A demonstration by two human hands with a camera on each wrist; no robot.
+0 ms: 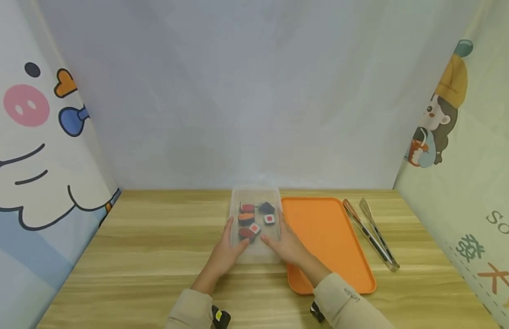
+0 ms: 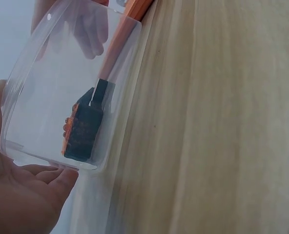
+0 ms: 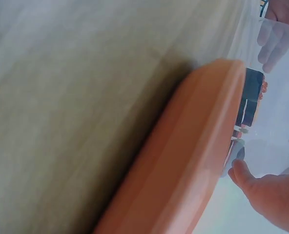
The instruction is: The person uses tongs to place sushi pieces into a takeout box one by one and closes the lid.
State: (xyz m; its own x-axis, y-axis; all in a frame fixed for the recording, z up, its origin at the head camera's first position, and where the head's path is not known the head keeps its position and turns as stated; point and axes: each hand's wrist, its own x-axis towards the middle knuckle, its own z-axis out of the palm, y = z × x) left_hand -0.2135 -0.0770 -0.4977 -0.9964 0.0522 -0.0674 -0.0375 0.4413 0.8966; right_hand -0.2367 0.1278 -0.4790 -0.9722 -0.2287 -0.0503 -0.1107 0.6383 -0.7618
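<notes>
A clear plastic container [image 1: 256, 193] stands on the table, left of the orange tray. My left hand [image 1: 228, 246] grips its left side, fingers on the outer wall and thumb over the near edge. On the opposite side, my right hand [image 1: 290, 244] holds it in the same manner. Several toy sushi pieces lie inside: an orange roe-topped piece [image 1: 246, 218], a dark red one [image 1: 246, 233], white rolls with red centres [image 1: 269, 219] and a dark triangular piece [image 1: 266, 208]. The left wrist view shows the container [image 2: 47, 92] side-on, roe piece against its wall. Whether a lid covers it, I cannot tell.
An orange tray [image 1: 320, 237] lies right of the container, partly beneath my right forearm. Metal tongs [image 1: 379, 235] with dark grips rest beyond it. The wood-grain table [image 1: 155, 246] meets a plain backdrop behind and printed cloths at both sides.
</notes>
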